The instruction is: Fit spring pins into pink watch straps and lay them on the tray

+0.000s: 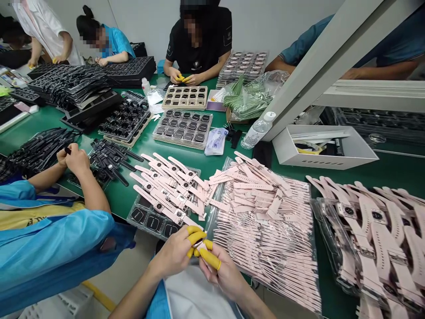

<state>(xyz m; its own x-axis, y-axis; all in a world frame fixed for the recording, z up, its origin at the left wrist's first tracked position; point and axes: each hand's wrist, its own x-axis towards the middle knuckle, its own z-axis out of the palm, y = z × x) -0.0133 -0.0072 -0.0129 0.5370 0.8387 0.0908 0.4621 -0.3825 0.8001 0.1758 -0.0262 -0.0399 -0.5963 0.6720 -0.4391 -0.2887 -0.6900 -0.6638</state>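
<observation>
My left hand (pixel 177 250) and my right hand (pixel 221 266), with yellow finger cots on several fingers, meet low in the middle. Closed between them is a small smartwatch (pixel 199 244) with a pale pink strap; my fingers hide much of it. Just beyond my hands lies a clear tray (pixel 134 201) of black square watch faces, with pink-strapped smartwatches (pixel 169 188) laid across it. To the right, loose pink watch straps (pixel 255 190) are heaped over dense rows of bagged straps (pixel 265 252).
More pink-strapped watches (pixel 375 221) are stacked at the right. A water bottle (pixel 259 130) and a white box (pixel 327 153) stand by a slanted grey post (pixel 318 66). Co-workers sit around the green table (pixel 133 161); one at my left handles something dark beside black straps (pixel 40 148).
</observation>
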